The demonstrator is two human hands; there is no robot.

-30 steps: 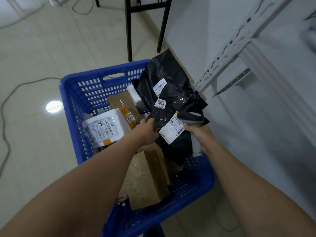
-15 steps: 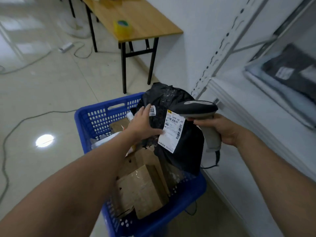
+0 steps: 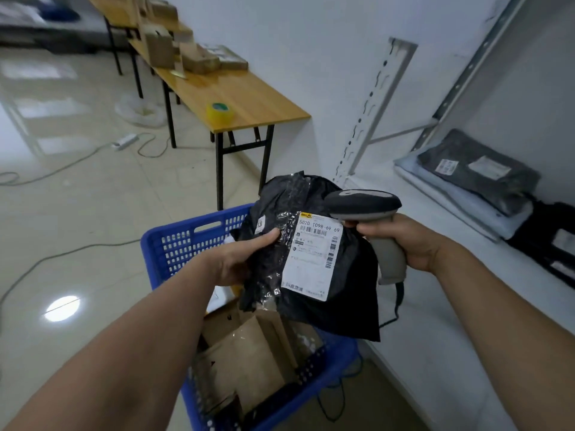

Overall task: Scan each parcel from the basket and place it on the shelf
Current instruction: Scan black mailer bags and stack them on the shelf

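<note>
- Head view: a left hand [image 3: 239,262] reaches in from 7 o'clock and grips a black plastic parcel [image 3: 348,293] near the middle. Its thumb presses the front and its fingers curl behind.
- The parcel is held up, clear above the blue basket [image 3: 174,241], which sits below it from 9 to 6 o'clock.
- A white shipping label [image 3: 311,256] with barcodes faces the viewer on the front of the parcel.
- A right hand [image 3: 413,244] comes in from 4 o'clock, its fingers closed round the grey handle of a barcode scanner [image 3: 364,203].
- The scanner's dark head lies at the parcel's upper right edge, just above the label. Its cable [image 3: 398,306] hangs down behind the parcel.
- In the basket, at 6 o'clock, lie brown paper parcels [image 3: 249,362].
- A white shelf [image 3: 510,269] runs along the wall from 2 to 4 o'clock.
- On it a grey parcel [image 3: 479,172] rests on top of a pale parcel [image 3: 451,194], with a second black parcel [image 3: 550,241] just beside them at 3 o'clock.
- At 11 o'clock a wooden surface [image 3: 249,101] stands against the wall, carrying a yellow tape roll [image 3: 220,112] near its close end and cardboard boxes [image 3: 193,57] further back.
- A white power strip [image 3: 124,142] with cords lies on the tiled floor at 10 o'clock.
</note>
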